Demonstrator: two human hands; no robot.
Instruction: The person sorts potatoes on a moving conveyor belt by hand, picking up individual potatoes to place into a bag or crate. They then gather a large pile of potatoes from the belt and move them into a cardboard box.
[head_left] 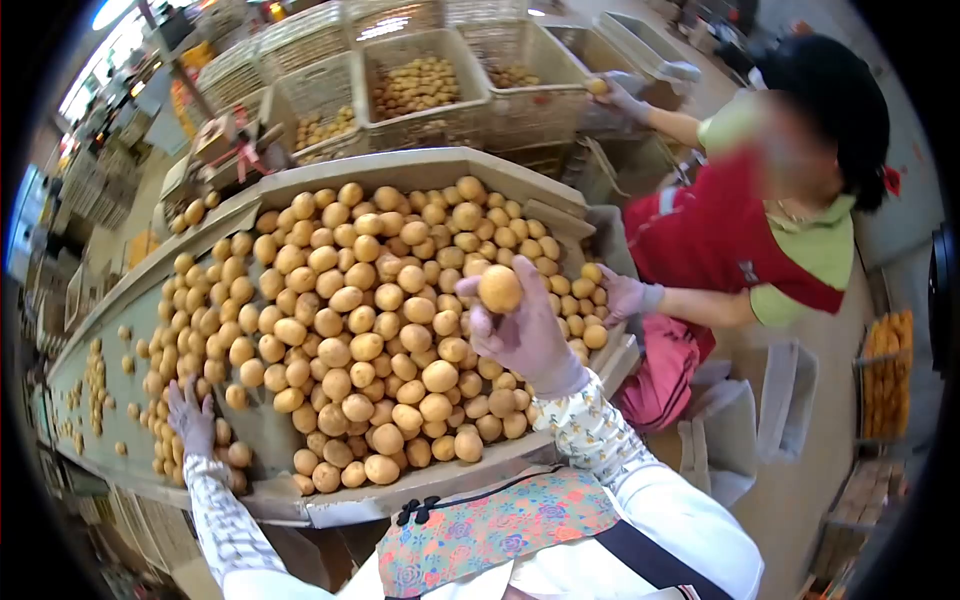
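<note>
My right hand [525,335], in a pale purple glove, is raised over the sorting table and holds one round yellow fruit [500,288] at its fingertips. My left hand [190,418], also gloved, rests on the fruits at the table's near left edge, fingers spread, gripping nothing I can make out. A dense heap of the same yellow fruits [370,330] covers the sorting table [400,500]. Flower-print sleeves cover both of my arms.
A co-worker in a red apron [715,235] stands at the right. One of that person's gloved hands [620,295] is on the heap, the other [622,95] puts a fruit at a plastic crate [525,95]. Several crates [420,90] with fruit stand behind the table.
</note>
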